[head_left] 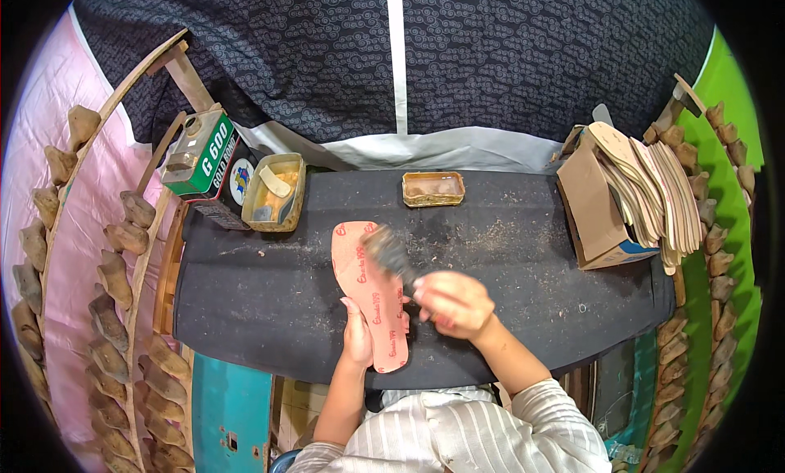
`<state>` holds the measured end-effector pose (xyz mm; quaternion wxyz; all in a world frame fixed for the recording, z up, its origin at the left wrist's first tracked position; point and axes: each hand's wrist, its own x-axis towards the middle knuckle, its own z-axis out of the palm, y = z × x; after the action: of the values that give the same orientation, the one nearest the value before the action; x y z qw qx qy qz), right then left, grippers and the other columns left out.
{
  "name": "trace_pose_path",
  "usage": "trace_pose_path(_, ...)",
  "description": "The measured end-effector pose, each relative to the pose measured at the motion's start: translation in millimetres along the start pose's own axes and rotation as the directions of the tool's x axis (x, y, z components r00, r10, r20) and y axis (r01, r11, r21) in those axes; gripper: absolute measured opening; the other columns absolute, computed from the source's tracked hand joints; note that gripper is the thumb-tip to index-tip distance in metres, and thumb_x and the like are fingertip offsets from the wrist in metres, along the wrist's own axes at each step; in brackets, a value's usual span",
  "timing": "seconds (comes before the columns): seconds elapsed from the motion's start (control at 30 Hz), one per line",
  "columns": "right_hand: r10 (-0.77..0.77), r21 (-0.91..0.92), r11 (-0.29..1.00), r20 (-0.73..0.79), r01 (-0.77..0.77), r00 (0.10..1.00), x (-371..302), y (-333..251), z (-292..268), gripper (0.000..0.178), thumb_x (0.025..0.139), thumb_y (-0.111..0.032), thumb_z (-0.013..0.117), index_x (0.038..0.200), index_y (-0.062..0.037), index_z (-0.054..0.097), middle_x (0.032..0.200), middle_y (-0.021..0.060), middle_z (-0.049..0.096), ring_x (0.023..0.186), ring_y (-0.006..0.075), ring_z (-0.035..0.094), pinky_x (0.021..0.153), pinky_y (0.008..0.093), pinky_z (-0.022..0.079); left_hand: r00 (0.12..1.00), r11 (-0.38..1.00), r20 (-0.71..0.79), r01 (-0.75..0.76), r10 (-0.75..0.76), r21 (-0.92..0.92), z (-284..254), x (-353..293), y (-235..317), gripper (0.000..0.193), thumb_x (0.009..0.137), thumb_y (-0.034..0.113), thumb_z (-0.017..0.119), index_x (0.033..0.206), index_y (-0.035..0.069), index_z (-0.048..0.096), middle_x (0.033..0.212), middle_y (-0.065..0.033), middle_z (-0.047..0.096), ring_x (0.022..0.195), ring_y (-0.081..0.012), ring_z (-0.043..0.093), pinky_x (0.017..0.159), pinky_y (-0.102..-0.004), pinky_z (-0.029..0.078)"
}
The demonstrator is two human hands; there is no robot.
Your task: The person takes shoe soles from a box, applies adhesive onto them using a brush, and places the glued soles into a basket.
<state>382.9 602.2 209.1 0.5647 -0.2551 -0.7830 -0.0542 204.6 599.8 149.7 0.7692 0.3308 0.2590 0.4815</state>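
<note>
A pink shoe insole point(357, 264) with red print lies lengthwise before me, its wide end pointing away. My left hand point(357, 334) grips it near the middle, thumb along the left edge and fingertips showing at the right edge. In my right hand point(454, 304) is a brush with a dark handle point(401, 265). Its brownish bristle head point(378, 242) is over the upper right of the insole, blurred by motion; whether it touches the surface I cannot tell.
A small glue-crusted tray point(433, 199) sits at the table's far middle. Back left stand a green and black can point(214, 170) and a yellowish tub point(292, 215). A cardboard box point(590, 228) of stacked insoles point(646, 191) is at right. Racks of wooden shoe lasts point(114, 278) flank the table.
</note>
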Motion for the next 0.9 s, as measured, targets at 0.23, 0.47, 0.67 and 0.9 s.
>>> trace_pose_path(0.23,-0.077,0.116,0.990,0.010,0.076,0.997,4.1,-10.9,-1.0,0.024,0.066,0.000,0.071,0.089,-0.0029,0.065,0.093,0.0123,0.064,0.079,0.0259,0.066,0.061,0.0311,0.055,1.000,0.990,-0.010,0.020,-0.019,0.143,-0.8,-1.4,2.0,0.083,0.088,0.067,0.008,0.121,0.000,0.045,0.103,-0.0147,0.059,0.084,-0.0235,0.060,0.076,-0.0356,0.050)
trace_pose_path(0.47,-0.077,0.085,0.994,0.031,0.074,0.997,2.6,-0.4,0.6,0.015,0.075,-0.006,0.068,0.088,0.0015,0.064,0.089,0.0122,0.064,0.077,0.0267,0.066,0.064,0.0322,0.056,0.998,1.000,-0.066,0.008,-0.007,0.014,7.9,-1.4,1.0,0.083,0.088,0.068,0.010,0.121,0.000,0.045,0.105,-0.0141,0.058,0.084,-0.0230,0.060,0.076,-0.0351,0.050)
trace_pose_path(0.67,0.117,-0.161,0.978,-0.125,-0.136,0.985,-0.8,2.4,-14.3,0.023,0.069,-0.001,0.072,0.090,-0.0021,0.063,0.090,0.0121,0.064,0.075,0.0275,0.065,0.064,0.0347,0.055,0.999,1.000,0.045,0.026,-0.026,0.015,-0.6,-1.4,2.6,0.088,0.085,0.071,0.009,0.118,-0.001,0.046,0.099,-0.0145,0.058,0.070,-0.0208,0.056,0.064,-0.0342,0.048)
trace_pose_path(0.9,-0.195,0.117,0.976,0.099,0.183,0.976,1.8,-22.9,2.5,0.016,0.073,-0.007,0.070,0.088,-0.0025,0.066,0.094,0.0116,0.064,0.080,0.0258,0.066,0.062,0.0303,0.056,0.998,0.997,-0.018,-0.054,0.055,0.056,3.1,-2.4,-4.1,0.080,0.088,0.066,0.010,0.122,0.003,0.045,0.105,-0.0139,0.059,0.096,-0.0251,0.059,0.084,-0.0370,0.048)
